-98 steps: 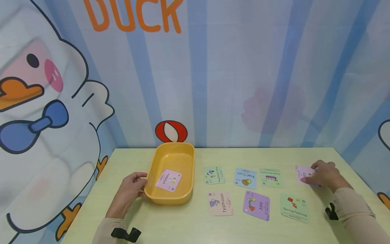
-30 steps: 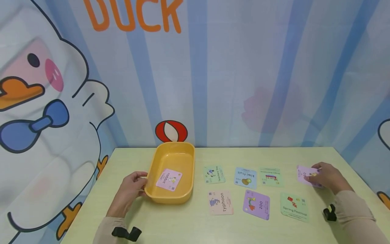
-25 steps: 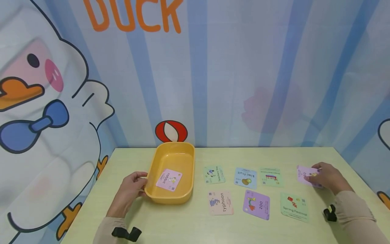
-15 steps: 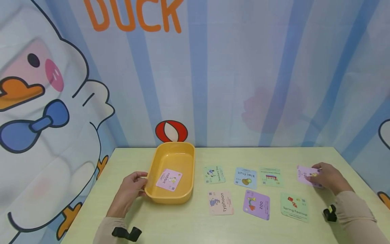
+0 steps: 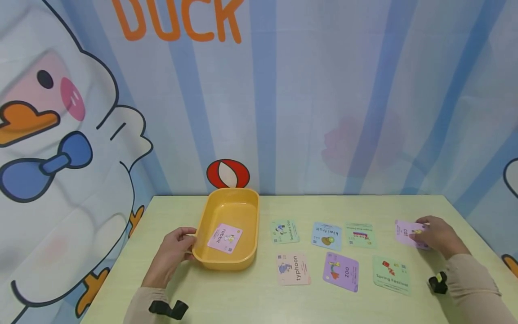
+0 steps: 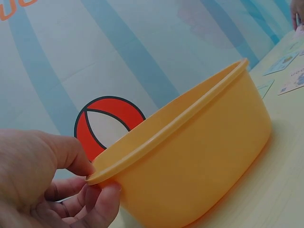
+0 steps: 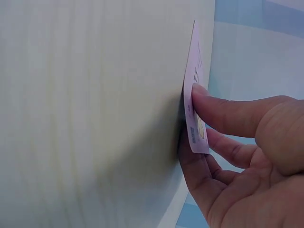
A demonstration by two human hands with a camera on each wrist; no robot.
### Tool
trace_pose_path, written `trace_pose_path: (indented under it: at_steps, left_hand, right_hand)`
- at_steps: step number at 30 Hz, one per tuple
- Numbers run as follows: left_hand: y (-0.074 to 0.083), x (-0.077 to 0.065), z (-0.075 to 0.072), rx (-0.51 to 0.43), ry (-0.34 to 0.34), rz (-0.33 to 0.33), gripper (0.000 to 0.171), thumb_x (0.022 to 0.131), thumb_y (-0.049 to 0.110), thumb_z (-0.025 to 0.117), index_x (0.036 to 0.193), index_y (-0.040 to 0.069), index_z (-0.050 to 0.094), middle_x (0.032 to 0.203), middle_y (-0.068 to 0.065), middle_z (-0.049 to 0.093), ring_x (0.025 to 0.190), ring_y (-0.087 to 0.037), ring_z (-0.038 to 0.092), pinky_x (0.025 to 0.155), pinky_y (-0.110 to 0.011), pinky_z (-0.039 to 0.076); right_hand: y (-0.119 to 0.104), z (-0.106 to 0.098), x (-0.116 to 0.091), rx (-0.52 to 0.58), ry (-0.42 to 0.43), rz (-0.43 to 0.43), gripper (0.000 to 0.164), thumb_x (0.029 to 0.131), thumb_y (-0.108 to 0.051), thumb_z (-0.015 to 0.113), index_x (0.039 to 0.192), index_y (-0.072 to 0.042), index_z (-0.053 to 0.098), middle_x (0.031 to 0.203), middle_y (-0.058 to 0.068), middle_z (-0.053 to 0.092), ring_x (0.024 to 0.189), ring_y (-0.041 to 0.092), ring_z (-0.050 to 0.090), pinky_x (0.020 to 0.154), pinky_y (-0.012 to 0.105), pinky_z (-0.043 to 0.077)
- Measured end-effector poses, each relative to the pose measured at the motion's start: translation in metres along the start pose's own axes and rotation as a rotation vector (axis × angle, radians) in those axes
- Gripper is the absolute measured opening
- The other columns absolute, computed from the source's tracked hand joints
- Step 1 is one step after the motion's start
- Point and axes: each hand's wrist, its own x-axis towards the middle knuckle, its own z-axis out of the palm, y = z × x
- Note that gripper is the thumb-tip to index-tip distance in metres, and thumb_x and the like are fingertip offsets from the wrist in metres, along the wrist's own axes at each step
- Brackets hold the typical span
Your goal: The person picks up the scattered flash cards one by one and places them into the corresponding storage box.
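Cards [image 5: 400,238]: rabbit [image 5: 220,236], cat [image 5: 405,231], zoo [image 5: 346,272], typhoon [image 5: 296,268], kiwi fruit [image 5: 325,230]; backdrop [image 5: 303,90]: DUCK [image 5: 185,20].

The person's left hand [image 5: 173,250] makes a pinch, with its fingertips [image 6: 81,164] pressing toward each other and more fingers bent below them. The right hand [image 5: 439,235] is pinching too: the thumb [image 7: 232,114] presses from one side of the fingers, which are bent opposite to it. Behind the fingers, both forearms are in pale sleeves [image 5: 471,279], well apart

My cat card [image 5: 406,231], pale lilac; my tray [image 5: 232,211], plain yellow. My sleeves [image 5: 475,279], beige. Zoo card [image 5: 341,272], purple; backdrop [image 5: 307,90], pale blue with darker blue stripes.
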Motion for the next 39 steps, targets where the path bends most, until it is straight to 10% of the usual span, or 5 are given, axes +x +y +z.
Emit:
trace_pose_path:
  at_steps: [39]
  left_hand:
    - [0.0004,0.001,0.0004,0.008,-0.002,-0.017,0.037,0.1,0.016,0.055,0.134,0.002,0.053,0.114,-0.016,0.059,0.094,-0.025,0.06,0.072,-0.031,0.057]
  right_hand:
    - [0.0053,0.0024,0.0015,0.04,0.02,0.024,0.078,0.093,-0.026,0.071,0.145,0.016,0.031,0.141,0.047,0.031,0.119,0.056,0.045,0.097,0.068,0.039]
